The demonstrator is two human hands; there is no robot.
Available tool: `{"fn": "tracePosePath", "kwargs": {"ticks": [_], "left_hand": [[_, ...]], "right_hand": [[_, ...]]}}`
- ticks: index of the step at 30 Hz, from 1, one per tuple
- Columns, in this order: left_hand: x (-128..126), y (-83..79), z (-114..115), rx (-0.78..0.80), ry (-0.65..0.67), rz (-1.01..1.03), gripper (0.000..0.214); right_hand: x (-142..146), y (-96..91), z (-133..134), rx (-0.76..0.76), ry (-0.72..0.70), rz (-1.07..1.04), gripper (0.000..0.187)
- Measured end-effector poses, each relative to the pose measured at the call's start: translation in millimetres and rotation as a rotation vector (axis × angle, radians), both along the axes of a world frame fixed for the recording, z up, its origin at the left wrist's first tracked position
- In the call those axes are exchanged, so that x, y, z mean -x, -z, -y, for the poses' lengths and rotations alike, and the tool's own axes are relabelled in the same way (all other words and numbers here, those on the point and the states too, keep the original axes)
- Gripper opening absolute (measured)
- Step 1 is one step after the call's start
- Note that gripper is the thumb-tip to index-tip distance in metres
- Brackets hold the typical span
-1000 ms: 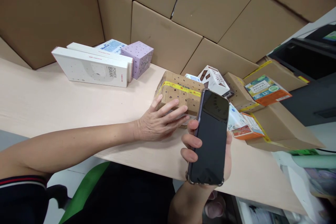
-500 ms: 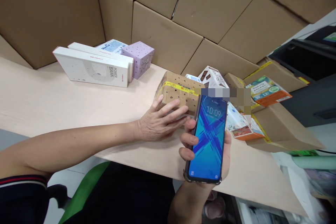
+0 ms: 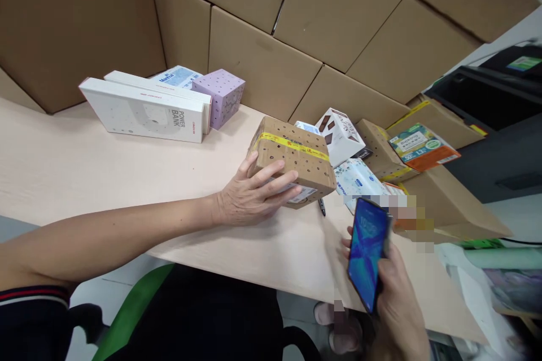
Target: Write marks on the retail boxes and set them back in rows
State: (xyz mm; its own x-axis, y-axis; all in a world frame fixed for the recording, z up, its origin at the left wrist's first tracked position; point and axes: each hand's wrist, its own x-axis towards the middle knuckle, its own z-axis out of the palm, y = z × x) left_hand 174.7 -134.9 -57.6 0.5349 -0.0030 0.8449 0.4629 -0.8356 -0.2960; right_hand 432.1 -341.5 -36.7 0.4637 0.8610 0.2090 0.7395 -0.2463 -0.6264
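Note:
My left hand grips the near left corner of a taped cardboard box, its thumb at the left side and its fingers across the front. The box is brown with small dark spots, a yellow printed tape strip on top and a white label partly covered by my fingers. In my right hand, lower right, is a smartphone, tilted, its blue lock screen lit. A dark pen lies beside the box's right end.
Left on the table stand white power bank boxes and a purple box. To the right are a white patterned box, a light blue pack and an open carton. Large cartons wall off the back.
My right hand has moved the phone right and down, away from the cardboard box, and turned it. The box's right end and the pen now show. My left hand stays on the box.

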Motion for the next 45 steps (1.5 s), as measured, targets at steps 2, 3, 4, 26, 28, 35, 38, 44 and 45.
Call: {"fn": "tracePosePath", "kwargs": {"ticks": [2, 3, 4, 26, 28, 35, 38, 44, 45], "left_hand": [[1.2, -2.0, -3.1, -0.003, -0.005, 0.003, 0.048], [2.0, -3.2, -4.5, -0.003, -0.017, 0.001, 0.046], [2.9, -4.6, -5.8, -0.001, -0.032, -0.004, 0.045], [22.2, -20.5, -63.8, 0.244, -0.262, 0.169, 0.045], [21.3, -17.2, -66.3, 0.24, -0.257, 0.171, 0.048], [20.4, -9.5, -66.8, 0.241, -0.218, 0.229, 0.041], [21.7, -9.5, -60.2, 0.163, -0.079, 0.239, 0.037], [18.1, -8.4, -39.8, -0.023, 0.252, 0.039, 0.034], [17.4, -8.0, -38.2, -0.04, 0.269, 0.023, 0.032]], "right_hand": [[-20.9, 12.7, 5.9, 0.07, 0.057, -0.012, 0.065], [-29.0, 18.0, 7.3, 0.099, 0.058, 0.034, 0.069], [-35.7, 22.6, 7.8, 0.12, 0.054, 0.123, 0.072], [-17.8, -42.0, -82.0, -0.064, -0.371, 0.574, 0.087], [0.3, -50.5, -117.0, -0.094, -0.436, 0.573, 0.099], [58.0, -45.2, -196.4, -0.112, -0.543, 0.709, 0.092], [76.7, -47.7, -213.0, -0.105, -0.473, 0.704, 0.08], [96.1, -57.6, -254.2, -0.04, -0.362, 0.736, 0.068], [96.3, -58.9, -261.7, -0.02, -0.346, 0.738, 0.068]]}}
